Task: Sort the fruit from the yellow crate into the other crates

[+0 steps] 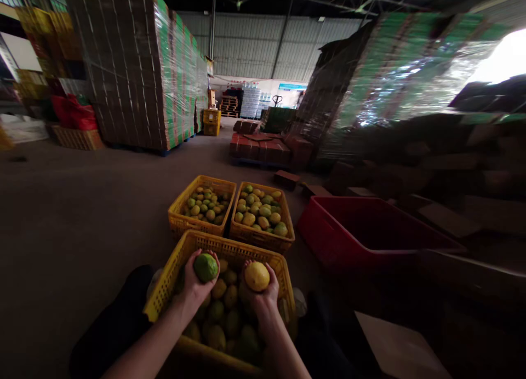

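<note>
My left hand (196,277) is closed round a green, rounded citrus-like fruit (206,267) with bumpy skin. A yellow fruit (257,276) of similar kind rests in the cupped fingers of my right hand (267,297). Both hands are above the near yellow crate (242,250), side by side and apart from each other. Inside that crate lie many yellow and green fruits (230,297), partly hidden by my forearms and in shadow.
Beyond the near crate stand a left yellow crate (197,225) and a right yellow crate (261,236), both holding fruit. A red bin (329,242) sits to the right, near flattened cardboard (400,343). Wrapped pallet stacks rise at left (123,72) and right (382,83).
</note>
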A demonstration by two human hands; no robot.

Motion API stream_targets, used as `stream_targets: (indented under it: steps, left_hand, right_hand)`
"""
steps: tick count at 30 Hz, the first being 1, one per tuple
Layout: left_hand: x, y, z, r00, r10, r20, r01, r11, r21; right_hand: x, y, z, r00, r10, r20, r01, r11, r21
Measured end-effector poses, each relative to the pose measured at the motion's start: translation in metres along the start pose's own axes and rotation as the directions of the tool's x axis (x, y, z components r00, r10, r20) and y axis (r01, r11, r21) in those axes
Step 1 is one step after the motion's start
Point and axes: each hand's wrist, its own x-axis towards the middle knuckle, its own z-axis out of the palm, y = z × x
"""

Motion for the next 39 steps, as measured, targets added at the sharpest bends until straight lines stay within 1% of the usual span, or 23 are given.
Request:
stream_targets:
  steps: [3,6,8,11,16,20,22,25,27,29,31,33,35,39]
  left_hand:
    - [-0.002,-0.003,0.003,1.000,0.000,-0.031,0.003,0.995,0.102]
    - [-0.004,-0.005,0.005,1.000,-0.003,-0.021,0.006,0.986,0.168]
    - [-0.004,-0.006,0.005,1.000,0.016,-0.019,-0.012,0.980,0.198]
    - [-0.003,-0.006,0.004,0.999,0.036,-0.001,-0.035,0.972,0.231]
    - [-0.003,-0.008,0.003,0.998,0.007,0.059,-0.023,0.961,0.277]
    - [-0.004,-0.009,0.003,0.997,0.011,0.080,-0.034,0.958,0.283]
    - [-0.002,-0.009,0.002,0.998,0.006,0.059,-0.022,0.963,0.270]
    - [0.006,-0.007,-0.004,1.000,-0.005,-0.012,0.008,0.978,0.211]
    - [0.011,-0.006,-0.009,0.998,0.016,-0.064,-0.005,0.984,0.178]
    - [0.015,-0.005,-0.012,0.995,0.054,-0.088,-0.036,0.981,0.191]
    - [0.017,-0.003,-0.013,0.997,0.049,-0.058,-0.035,0.974,0.224]
    - [0.017,-0.001,-0.010,1.000,-0.016,0.010,0.013,0.973,0.230]
    - [0.015,0.003,-0.005,0.994,-0.073,0.079,0.055,0.976,0.210]
    - [0.006,0.017,0.003,0.979,-0.083,0.189,0.051,0.985,0.166]
  right_hand:
    - [0.003,0.003,-0.003,0.997,-0.010,-0.075,0.009,1.000,-0.009]
    - [0.003,0.005,-0.003,0.995,-0.032,-0.092,0.030,0.999,-0.024]
    - [0.001,0.006,-0.002,0.995,-0.026,-0.098,0.024,0.999,-0.023]
    - [-0.001,0.007,0.000,0.995,-0.005,-0.099,0.002,1.000,-0.028]
    - [0.003,0.006,-0.004,0.996,-0.005,-0.093,0.002,0.999,-0.033]
    - [0.010,0.003,-0.012,0.999,-0.030,-0.045,0.025,0.993,-0.115]
    - [0.012,0.003,-0.013,0.999,-0.033,-0.038,0.027,0.988,-0.149]
    - [0.009,0.003,-0.010,0.996,0.008,-0.090,-0.018,0.993,-0.116]
    - [0.003,0.002,-0.006,0.994,0.021,-0.107,-0.029,0.997,-0.076]
    - [-0.004,0.002,0.000,0.995,0.007,-0.104,-0.011,0.999,-0.031]
    - [-0.011,0.000,0.005,0.996,-0.001,-0.084,0.002,1.000,0.016]
    - [-0.016,-0.003,0.010,0.999,0.015,-0.033,-0.013,0.999,0.042]
    - [-0.019,-0.006,0.012,0.999,0.012,0.046,-0.015,0.999,0.052]
    - [-0.017,-0.015,0.011,0.976,-0.075,0.206,0.059,0.995,0.083]
